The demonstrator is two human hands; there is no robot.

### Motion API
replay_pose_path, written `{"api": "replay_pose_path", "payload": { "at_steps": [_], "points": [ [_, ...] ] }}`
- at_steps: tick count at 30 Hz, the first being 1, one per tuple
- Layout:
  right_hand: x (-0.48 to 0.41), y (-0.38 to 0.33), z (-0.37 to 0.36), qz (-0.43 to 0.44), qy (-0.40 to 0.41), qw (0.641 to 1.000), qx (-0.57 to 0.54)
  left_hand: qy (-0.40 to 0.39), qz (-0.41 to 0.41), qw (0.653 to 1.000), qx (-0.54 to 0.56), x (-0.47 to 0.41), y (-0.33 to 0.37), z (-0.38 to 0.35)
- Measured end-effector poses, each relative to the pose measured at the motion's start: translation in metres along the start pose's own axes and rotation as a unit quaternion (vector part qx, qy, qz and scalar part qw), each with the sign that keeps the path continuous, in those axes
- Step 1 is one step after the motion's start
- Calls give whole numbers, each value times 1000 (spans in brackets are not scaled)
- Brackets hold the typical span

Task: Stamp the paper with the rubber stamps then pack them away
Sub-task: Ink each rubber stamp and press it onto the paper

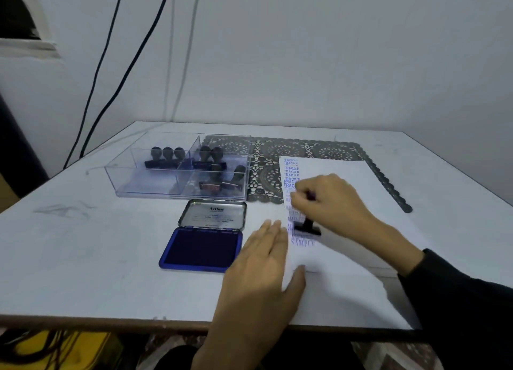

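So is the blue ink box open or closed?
Open: the lid lies flipped back behind the ink pad, whose dark blue surface is showing.

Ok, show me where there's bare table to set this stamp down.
Widest free patch: table left of the ink pad, in front of the clear box. Another lies right of the lace mat. Crowded at the left edge of the paper, where the left hand rests and the right hand holds the stamp.

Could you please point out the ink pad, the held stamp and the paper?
ink pad (204, 249), head view, blue inked surface.
stamp (308, 230), head view, black base.
paper (347, 283), head view, bare middle.
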State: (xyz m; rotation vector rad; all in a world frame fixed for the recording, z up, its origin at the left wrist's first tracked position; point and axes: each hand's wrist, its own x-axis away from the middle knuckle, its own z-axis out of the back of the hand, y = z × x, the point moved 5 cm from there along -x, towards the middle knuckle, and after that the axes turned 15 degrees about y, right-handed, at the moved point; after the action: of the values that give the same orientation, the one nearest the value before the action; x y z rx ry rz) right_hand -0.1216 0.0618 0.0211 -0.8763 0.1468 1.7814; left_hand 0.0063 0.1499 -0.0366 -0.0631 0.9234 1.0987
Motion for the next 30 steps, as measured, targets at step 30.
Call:
{"api": "replay_pose_path", "payload": {
  "at_steps": [30],
  "points": [
    [-13,-150,-85,129,-34,991,-22,-83,243,961,-103,22,-118,97]
  ]
}}
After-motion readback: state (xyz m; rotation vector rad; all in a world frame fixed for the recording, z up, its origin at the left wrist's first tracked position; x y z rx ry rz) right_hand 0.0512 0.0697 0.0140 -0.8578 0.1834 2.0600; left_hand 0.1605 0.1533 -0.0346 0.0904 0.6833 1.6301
